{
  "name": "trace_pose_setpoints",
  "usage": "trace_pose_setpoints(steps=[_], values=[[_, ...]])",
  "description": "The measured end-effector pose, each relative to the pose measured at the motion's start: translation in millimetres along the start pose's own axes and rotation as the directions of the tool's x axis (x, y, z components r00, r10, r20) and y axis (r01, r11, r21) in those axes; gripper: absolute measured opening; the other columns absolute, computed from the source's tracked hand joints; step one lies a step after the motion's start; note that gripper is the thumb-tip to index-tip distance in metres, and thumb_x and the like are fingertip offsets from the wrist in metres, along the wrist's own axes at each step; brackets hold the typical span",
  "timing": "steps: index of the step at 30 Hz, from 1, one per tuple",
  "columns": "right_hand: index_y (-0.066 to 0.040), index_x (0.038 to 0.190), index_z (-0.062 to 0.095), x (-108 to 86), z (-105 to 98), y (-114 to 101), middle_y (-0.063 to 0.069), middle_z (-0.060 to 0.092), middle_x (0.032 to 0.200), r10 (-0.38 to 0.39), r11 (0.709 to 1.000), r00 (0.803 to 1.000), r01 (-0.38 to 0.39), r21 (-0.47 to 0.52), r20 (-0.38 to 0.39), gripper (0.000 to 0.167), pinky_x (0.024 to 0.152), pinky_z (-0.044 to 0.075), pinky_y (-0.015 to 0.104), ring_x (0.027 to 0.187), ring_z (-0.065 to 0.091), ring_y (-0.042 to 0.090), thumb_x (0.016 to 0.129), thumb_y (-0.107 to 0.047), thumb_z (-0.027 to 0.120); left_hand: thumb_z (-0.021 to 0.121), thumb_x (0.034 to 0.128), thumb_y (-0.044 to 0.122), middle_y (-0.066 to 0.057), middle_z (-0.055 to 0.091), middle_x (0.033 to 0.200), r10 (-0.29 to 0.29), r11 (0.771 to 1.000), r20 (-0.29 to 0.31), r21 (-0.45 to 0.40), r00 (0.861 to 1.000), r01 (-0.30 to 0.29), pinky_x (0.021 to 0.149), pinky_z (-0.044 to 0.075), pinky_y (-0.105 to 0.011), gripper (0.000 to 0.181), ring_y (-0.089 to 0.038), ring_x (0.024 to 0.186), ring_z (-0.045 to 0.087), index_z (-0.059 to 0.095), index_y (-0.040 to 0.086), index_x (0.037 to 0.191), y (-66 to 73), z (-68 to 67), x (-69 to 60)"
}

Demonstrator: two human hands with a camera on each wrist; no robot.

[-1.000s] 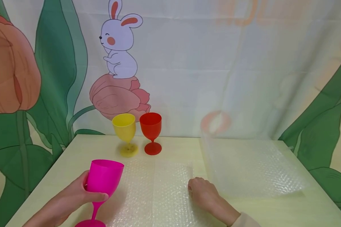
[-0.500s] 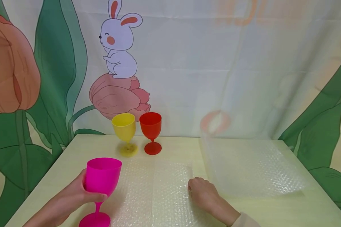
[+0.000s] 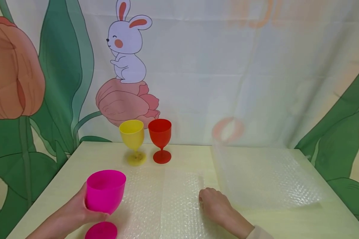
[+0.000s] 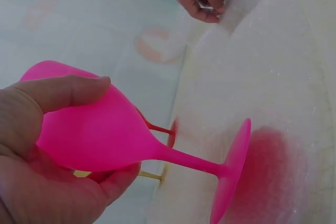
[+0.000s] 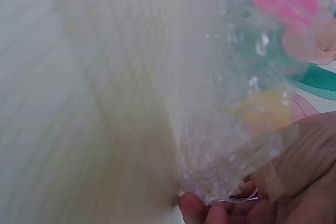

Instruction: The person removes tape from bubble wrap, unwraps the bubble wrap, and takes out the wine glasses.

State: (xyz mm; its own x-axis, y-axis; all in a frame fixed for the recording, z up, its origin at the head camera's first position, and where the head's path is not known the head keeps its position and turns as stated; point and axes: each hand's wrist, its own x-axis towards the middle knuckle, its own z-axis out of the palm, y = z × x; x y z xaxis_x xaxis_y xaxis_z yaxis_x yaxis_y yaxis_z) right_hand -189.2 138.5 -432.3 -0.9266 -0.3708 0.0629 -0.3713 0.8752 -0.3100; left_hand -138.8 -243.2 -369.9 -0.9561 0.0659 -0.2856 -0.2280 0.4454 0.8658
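Observation:
My left hand (image 3: 68, 214) grips a bright pink plastic goblet (image 3: 105, 194) around its bowl, thumb on the near side. The goblet is held up with its foot apart from the sheet, as the left wrist view shows a pink tint beyond the foot. Under it lies a sheet of clear bubble wrap (image 3: 179, 202), flat on the table. At the sheet's right edge my right hand (image 3: 217, 207) pinches the wrap. In the right wrist view that edge of bubble wrap (image 5: 210, 166) lifts and crumples by the fingertips (image 5: 191, 206), with a clear strip (image 5: 262, 153) across it.
A yellow goblet (image 3: 132, 134) and a red goblet (image 3: 160, 132) stand upright at the table's back edge. Another sheet of bubble wrap (image 3: 266, 179) lies at the right. Behind the pale table (image 3: 179, 152) hangs a printed cloth (image 3: 197, 66) with a rabbit and tulips.
The pink goblet has turned in my left hand's grip: its rim faces up and toward me more, and its foot has swung right. My right hand keeps its place at the wrap's edge.

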Motion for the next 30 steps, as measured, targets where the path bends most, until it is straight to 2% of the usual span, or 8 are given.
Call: trace_pose_setpoints(steps=[4,10,18,25,30], values=[[-0.003,0.081,0.068,-0.1,-1,1,0.006,0.066,0.083,-0.001,1.000,1.000,0.001,0.008,0.000,0.015,0.059,0.055,0.041,0.073,0.060,0.018,0.085,0.011,0.065,0.089,0.0782,0.006,-0.027,0.040,0.146,0.039,0.999,0.032,-0.010,0.999,-0.039,0.088,0.058,-0.043,0.112,-0.041,0.125,0.048,0.009,-0.001,0.157,-5.3,-2.0,-4.6],[-0.004,0.081,0.068,-0.4,-1,1,0.006,0.066,0.083,0.001,1.000,1.000,-0.001,0.004,0.000,0.015,0.060,0.056,0.042,0.074,0.062,0.020,0.084,0.011,0.066,0.086,0.0807,0.005,-0.020,0.043,0.142,0.030,0.999,0.099,-0.038,0.995,-0.026,0.086,0.057,-0.044,0.104,-0.036,0.121,0.049,0.013,0.004,0.156,-11.5,-5.4,-14.4],[-0.001,0.083,0.070,0.8,1,2,0.009,0.069,0.084,-0.015,1.000,1.000,0.015,0.013,-0.001,0.015,0.056,0.056,0.039,0.070,0.060,0.017,0.084,0.013,0.066,0.088,0.0801,0.009,-0.022,0.042,0.144,0.033,0.998,0.066,-0.049,0.997,-0.030,0.085,0.059,-0.046,0.108,-0.038,0.123,0.049,0.012,0.004,0.157,-9.4,-7.7,-17.4],[-0.001,0.084,0.071,0.8,0,2,0.011,0.070,0.086,-0.024,1.000,1.000,0.024,0.010,-0.006,0.015,0.058,0.057,0.042,0.075,0.067,0.024,0.082,0.013,0.066,0.088,0.0799,0.008,-0.022,0.043,0.143,0.053,0.998,0.035,-0.026,0.998,-0.052,0.085,0.059,-0.044,0.107,-0.038,0.122,0.050,0.012,0.003,0.156,-9.0,-8.8,-17.7],[0.000,0.085,0.071,0.5,-1,1,0.012,0.071,0.088,-0.028,0.999,1.000,0.028,0.017,-0.002,0.015,0.059,0.058,0.043,0.077,0.067,0.025,0.082,0.014,0.067,0.089,0.0802,0.010,-0.024,0.039,0.147,0.048,0.998,0.013,-0.041,0.999,-0.048,0.085,0.059,-0.045,0.109,-0.044,0.127,0.045,0.011,0.006,0.157,-7.2,-10.6,-15.6]])
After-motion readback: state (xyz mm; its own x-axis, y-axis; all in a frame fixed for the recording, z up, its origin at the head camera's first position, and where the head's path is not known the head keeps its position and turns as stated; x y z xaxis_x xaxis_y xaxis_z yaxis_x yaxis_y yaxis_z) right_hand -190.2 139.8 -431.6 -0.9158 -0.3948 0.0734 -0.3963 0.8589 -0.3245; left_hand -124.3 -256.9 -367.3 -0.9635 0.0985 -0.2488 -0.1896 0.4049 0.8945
